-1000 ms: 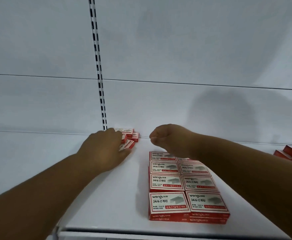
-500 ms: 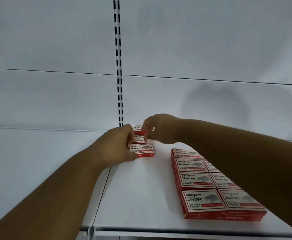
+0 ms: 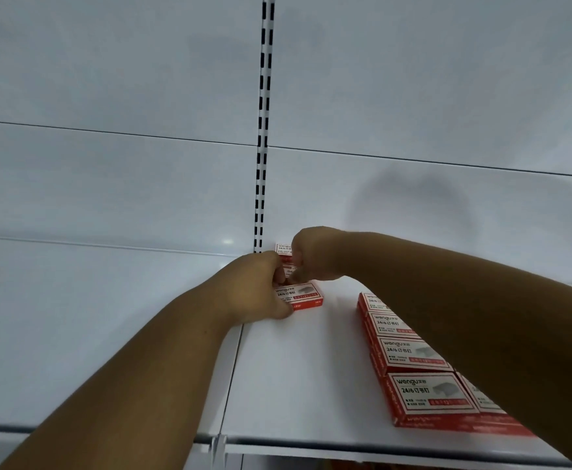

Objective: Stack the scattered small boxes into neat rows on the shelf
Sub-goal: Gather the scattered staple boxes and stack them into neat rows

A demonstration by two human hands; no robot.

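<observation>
I see both hands at the back of the white metal shelf (image 3: 294,385), close to the white slotted upright rail (image 3: 264,130) on the back wall. Three small red and white cardboard staple boxes lie there in a short line that runs from the back wall toward me.

The nearest loose box (image 3: 303,295) lies flat on the shelf with its label up. My left hand (image 3: 254,290) is curled against its left end, and the thumb touches its front corner, so this hand grips the box. The middle box (image 3: 290,271) is mostly hidden between the two hands. My right hand (image 3: 315,254) is clenched with its fingertips at this box and seems to pinch it, but I cannot see the grip fully. The far box (image 3: 282,249) sits just beside the rail, touching the back wall or very near it, and is partly covered by the right hand.

To the right, well apart from these three, is the tidy stacked block of the same boxes (image 3: 413,364). In its left column I count four boxes from back to front. A second column is beside it, but my right forearm covers most of it, so I cannot count it. The block looks two layers high at its front edge.
</observation>
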